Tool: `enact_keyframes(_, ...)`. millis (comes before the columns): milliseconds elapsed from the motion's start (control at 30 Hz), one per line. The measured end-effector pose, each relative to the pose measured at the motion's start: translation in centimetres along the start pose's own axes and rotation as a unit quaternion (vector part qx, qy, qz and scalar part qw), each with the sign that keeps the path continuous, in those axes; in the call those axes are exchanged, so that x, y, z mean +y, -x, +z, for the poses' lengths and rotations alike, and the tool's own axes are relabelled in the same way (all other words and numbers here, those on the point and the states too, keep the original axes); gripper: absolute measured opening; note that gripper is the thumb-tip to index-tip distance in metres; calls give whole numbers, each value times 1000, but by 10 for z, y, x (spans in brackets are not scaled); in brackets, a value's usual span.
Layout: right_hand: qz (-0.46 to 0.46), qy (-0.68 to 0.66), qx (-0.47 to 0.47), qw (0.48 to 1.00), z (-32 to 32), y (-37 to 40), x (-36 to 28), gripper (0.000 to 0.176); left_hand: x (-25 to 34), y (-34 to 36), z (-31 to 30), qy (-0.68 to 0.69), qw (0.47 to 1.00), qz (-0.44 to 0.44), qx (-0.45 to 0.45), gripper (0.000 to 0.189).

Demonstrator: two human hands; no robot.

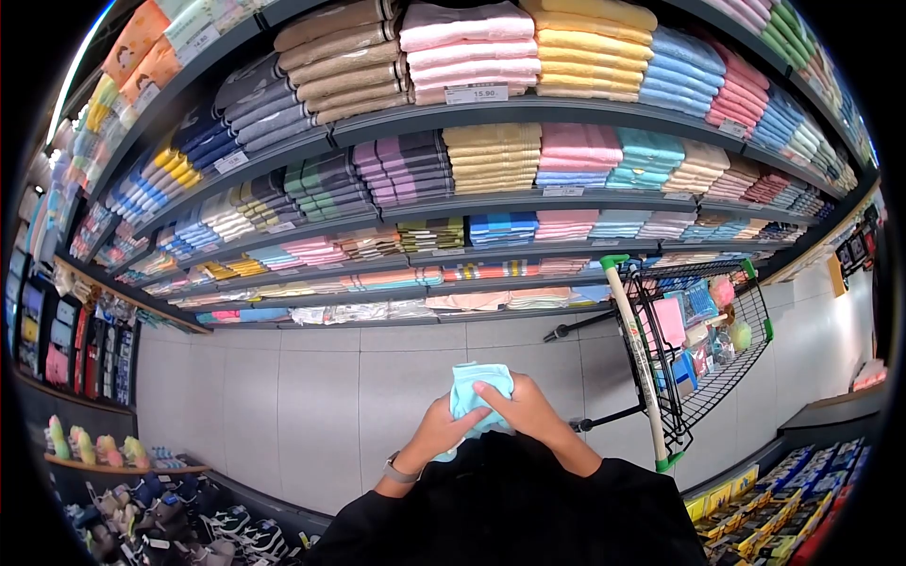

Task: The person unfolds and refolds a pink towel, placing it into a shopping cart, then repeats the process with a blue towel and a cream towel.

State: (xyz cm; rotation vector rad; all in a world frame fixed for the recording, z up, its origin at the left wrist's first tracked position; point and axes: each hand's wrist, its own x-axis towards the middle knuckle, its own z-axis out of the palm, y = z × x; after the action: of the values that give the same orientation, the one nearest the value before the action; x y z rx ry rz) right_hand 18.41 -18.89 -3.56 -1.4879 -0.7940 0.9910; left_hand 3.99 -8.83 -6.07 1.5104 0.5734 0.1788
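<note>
A folded turquoise towel [469, 385] is held in front of my body, over the tiled floor. My left hand [440, 424] grips its left side, with the thumb lying across the front. On the other side, my right hand [525, 407] is closed around the right edge, its thumb pressed on the cloth near the top. The fingers behind the towel are hidden. A small part of the towel hangs down below my left hand.
Shelves [377, 209] of folded towels with price tags run across the front. A shopping cart [703, 406] holding several goods stands at the right. Slippers [170, 519] fill a lower-left display, and packaged goods [779, 505] sit in racks at the lower right.
</note>
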Motion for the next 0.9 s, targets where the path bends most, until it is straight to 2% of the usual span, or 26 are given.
enact_keyframes(167,6,5,-4,1000,1,3,1,36,3,5,1,51,998,6,26,30)
enact_keyframes(367,-34,-6,-16,999,0,8,1,43,15,13,0,148,987,1,71,32)
enact_keyframes(533,-49,-7,-59,997,4,15,14,47,25,20,-7,224,970,4,97,35)
enact_keyframes(900,-9,-5,-108,994,2,18,22,46,26,24,-9,252,963,14,96,36)
